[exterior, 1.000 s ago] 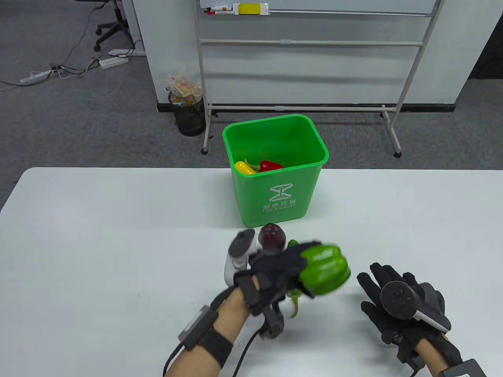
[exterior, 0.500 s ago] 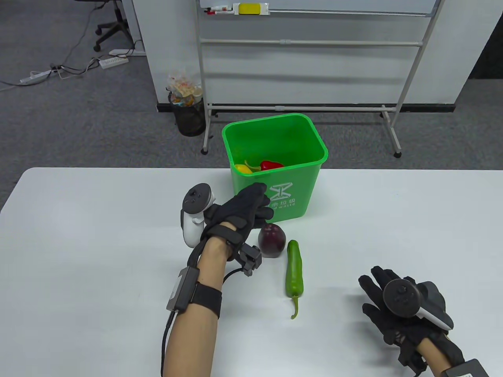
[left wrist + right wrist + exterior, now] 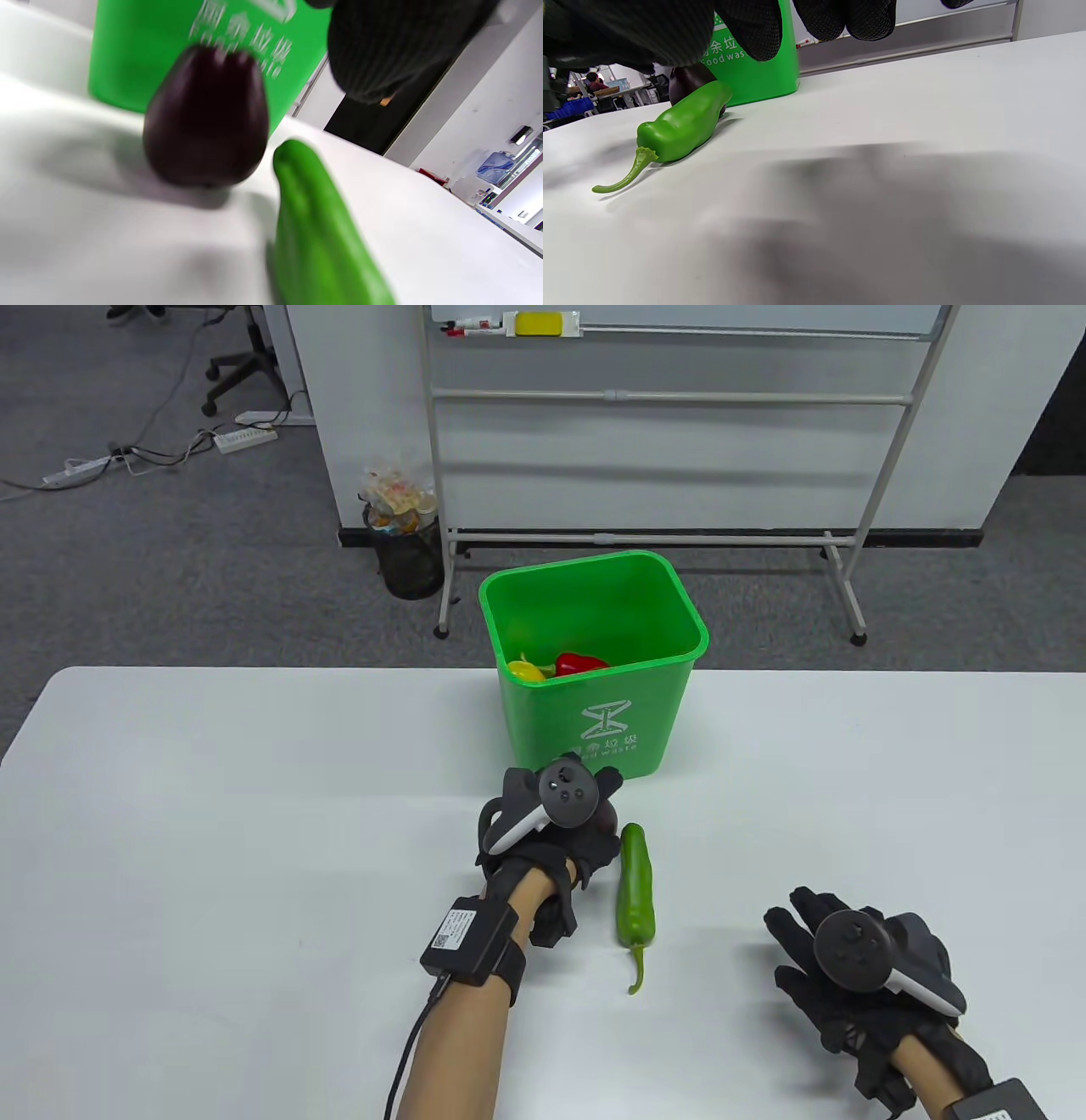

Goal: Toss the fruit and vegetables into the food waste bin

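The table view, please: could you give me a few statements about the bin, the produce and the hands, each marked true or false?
1. The bin stands upright on the table. True.
2. The green chili lies inside the bin. False: it lies on the table.
3. The left hand is over the purple fruit. True.
4. The right hand holds the chili. False: it holds nothing and is apart from it.
5. The bin is empty. False: a red pepper and something yellow show inside.
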`<act>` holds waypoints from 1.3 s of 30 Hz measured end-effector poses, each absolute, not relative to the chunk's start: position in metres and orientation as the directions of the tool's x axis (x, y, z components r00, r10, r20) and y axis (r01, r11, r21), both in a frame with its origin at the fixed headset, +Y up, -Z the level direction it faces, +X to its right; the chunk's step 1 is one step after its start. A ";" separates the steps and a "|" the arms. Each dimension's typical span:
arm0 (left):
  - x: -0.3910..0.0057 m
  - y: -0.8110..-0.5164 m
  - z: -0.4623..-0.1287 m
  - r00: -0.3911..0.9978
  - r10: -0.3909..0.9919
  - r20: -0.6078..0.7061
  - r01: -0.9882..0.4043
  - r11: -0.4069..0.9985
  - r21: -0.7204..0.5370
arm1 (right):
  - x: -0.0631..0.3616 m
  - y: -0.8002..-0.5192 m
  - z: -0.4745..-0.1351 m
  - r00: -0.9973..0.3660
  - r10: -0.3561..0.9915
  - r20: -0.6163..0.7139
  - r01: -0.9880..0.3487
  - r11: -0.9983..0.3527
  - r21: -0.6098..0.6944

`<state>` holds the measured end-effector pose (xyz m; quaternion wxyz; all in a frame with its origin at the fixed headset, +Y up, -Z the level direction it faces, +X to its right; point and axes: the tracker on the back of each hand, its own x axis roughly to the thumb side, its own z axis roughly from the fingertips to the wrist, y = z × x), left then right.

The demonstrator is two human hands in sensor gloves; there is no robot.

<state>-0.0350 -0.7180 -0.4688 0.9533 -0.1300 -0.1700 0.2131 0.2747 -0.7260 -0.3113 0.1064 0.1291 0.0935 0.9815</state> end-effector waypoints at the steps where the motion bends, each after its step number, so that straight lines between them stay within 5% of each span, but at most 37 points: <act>1: -0.035 -0.724 -0.473 0.848 0.460 0.263 -0.366 0.868 -0.337 | 0.275 -0.726 -0.311 -0.944 0.233 0.234 -0.182 -0.959 0.217; 8: -0.040 -0.754 -0.489 0.795 0.567 0.217 -0.462 0.797 -0.390 | 0.278 -0.729 -0.313 -0.943 0.246 0.223 -0.191 -0.951 0.244; 18: -0.061 -0.759 -0.485 0.660 0.726 0.193 -0.693 0.688 -0.216 | 0.278 -0.729 -0.314 -0.944 0.249 0.219 -0.193 -0.949 0.248; 23: -0.071 -0.761 -0.477 0.691 0.694 0.201 -0.693 0.716 -0.089 | 0.277 -0.730 -0.314 -0.945 0.239 0.223 -0.183 -0.952 0.244; 31: -0.052 -0.755 -0.474 0.839 0.496 0.225 -0.490 0.867 -0.088 | 0.275 -0.730 -0.313 -0.946 0.232 0.226 -0.176 -0.954 0.243; 39: -0.063 -0.765 -0.473 0.771 0.608 0.187 -0.616 0.788 -0.022 | 0.275 -0.730 -0.313 -0.944 0.238 0.227 -0.181 -0.952 0.245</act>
